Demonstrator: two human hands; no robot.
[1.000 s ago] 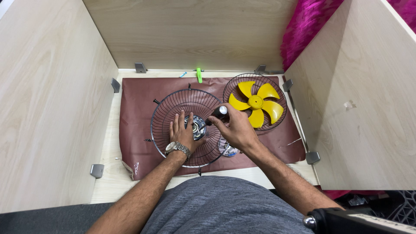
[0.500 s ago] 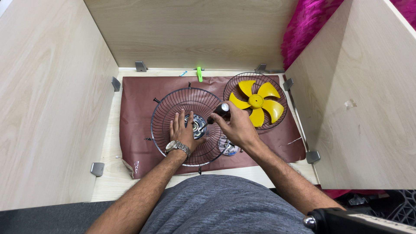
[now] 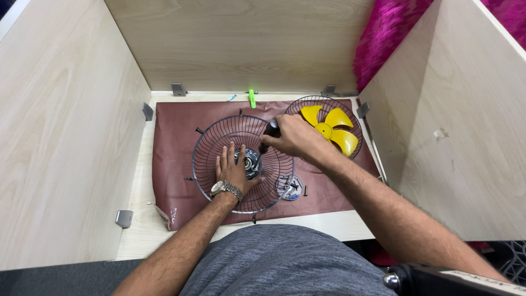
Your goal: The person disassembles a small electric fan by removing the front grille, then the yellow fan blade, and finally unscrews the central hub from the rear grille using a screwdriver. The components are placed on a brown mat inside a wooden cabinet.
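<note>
Wire fan guard, round and dark, lay dish-up on a brown mat spread over the pale wooden surface. At its centre sat the motor hub. The left hand, a metal watch on its wrist, rested flat inside the guard with fingers spread, its fingertips touching the hub's left side and holding nothing. The right hand was closed around the black handle of a screwdriver, whose shaft slanted down toward the hub; the tip was too small to make out.

Just right of the guard's lower edge lay a small round dish with screws in it. Behind the right hand a second guard held a yellow fan blade. A green clip lay at the mat's far edge. Wooden panels walled the surface on three sides, fixed with grey corner brackets, and pink fuzzy fabric showed past the right panel.
</note>
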